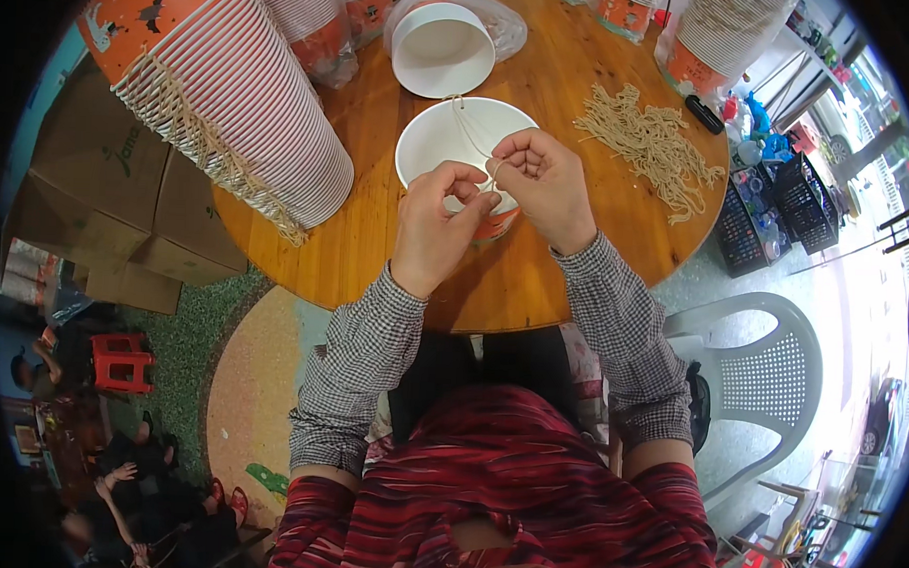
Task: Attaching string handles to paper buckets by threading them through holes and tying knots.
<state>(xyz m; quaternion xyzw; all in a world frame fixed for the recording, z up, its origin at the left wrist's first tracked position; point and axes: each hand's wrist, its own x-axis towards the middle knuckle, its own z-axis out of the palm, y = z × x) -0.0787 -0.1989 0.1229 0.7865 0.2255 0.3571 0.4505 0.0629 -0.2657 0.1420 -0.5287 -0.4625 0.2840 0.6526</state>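
Observation:
A white-lined paper bucket (426, 141) with an orange outside stands on the round wooden table in front of me. A thin beige cord (464, 127) runs from its far rim across the opening to my fingers. Over the near rim, my left hand (432, 225) pinches the cord between thumb and fingers. Close beside it, my right hand (546, 187) also has its fingertips closed on the cord. The fingers hide the cord's end and part of the near rim.
A tall leaning stack of orange paper buckets (251, 102), with cords along its side, fills the table's left. Behind my bucket lies another white bucket (443, 49) in clear plastic. A heap of loose cords (648, 146) and a black object (703, 114) lie at right. A grey plastic chair (766, 380) stands nearby.

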